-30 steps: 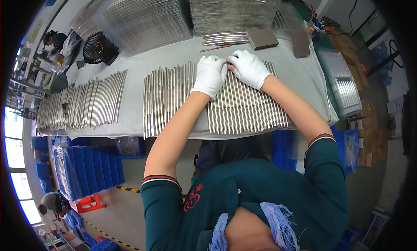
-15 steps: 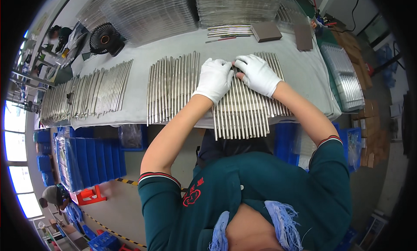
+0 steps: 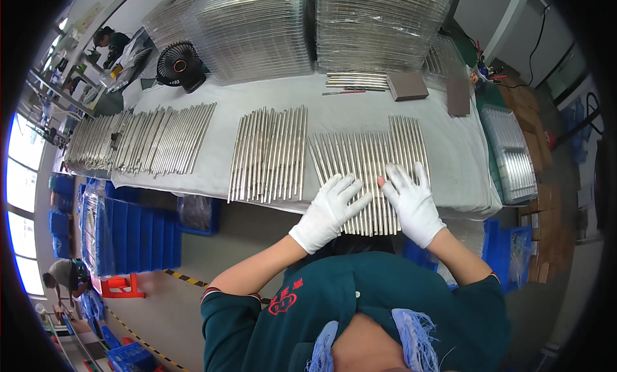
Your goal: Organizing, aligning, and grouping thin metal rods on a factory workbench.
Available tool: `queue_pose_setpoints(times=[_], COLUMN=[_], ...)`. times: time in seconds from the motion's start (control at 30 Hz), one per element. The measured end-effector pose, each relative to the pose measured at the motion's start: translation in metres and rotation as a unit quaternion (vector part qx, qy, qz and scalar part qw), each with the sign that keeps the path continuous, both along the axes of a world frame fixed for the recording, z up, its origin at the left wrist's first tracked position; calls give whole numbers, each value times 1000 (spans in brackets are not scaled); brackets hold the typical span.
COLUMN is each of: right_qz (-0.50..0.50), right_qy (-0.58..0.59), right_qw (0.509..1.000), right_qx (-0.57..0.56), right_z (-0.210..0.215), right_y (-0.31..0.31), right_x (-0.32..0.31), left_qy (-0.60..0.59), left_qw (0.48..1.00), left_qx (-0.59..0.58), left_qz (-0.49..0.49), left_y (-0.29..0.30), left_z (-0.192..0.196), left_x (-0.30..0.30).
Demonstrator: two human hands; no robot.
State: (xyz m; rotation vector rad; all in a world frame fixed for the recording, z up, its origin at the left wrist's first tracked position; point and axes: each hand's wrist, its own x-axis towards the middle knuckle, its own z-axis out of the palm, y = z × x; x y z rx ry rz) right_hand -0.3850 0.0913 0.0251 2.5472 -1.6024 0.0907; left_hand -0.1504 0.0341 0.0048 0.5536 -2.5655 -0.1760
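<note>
- Head view: the gloved left hand (image 3: pixel 330 212) spreads its fingers (image 3: pixel 344 186) flat over silver metal rods (image 3: pixel 357 154), gripping none.
- The gloved right hand (image 3: pixel 414 210) spreads likewise.
- Beneath and beyond the fingers, the rods overhang the counter (image 3: pixel 453 156).

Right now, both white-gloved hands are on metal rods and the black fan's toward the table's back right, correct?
Not quite: the head view shows the black fan toward the table's back left. The left hand and right hand are on metal rods.
</note>
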Motion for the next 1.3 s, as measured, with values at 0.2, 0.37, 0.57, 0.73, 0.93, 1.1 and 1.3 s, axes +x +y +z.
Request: queue_pose_setpoints(times=[0.2, 0.37, 0.57, 0.73, 0.93, 1.1, 1.3], right_qz=[76, 202, 90, 29, 23, 159, 101], right_qy=[-133, -404, -663, -649, -559, -510, -574], right_qw=[988, 890, 723, 696, 739, 819, 732], right_qx=[13, 66, 173, 306, 375, 211, 353], right_z=[-1, 35, 26, -3, 6, -29, -46], right_y=[-10, -49, -161, -180, -181, -157, -156], right_x=[16, 17, 16, 36, 48, 56, 46], left_qy=[192, 281, 399, 430, 504, 440, 447], left_qw=[978, 943, 856, 733, 699, 797, 790], left_qx=[75, 144, 324, 527, 502, 413, 419], left_qz=[-26, -107, 53, 7, 67, 19, 28], left_y=[-5, -19, -96, -152, -139, -89, -94], left_z=[-8, 46, 97, 91, 70, 75, 45], left_x=[-36, -31, -52, -44, -49, -39, -46])
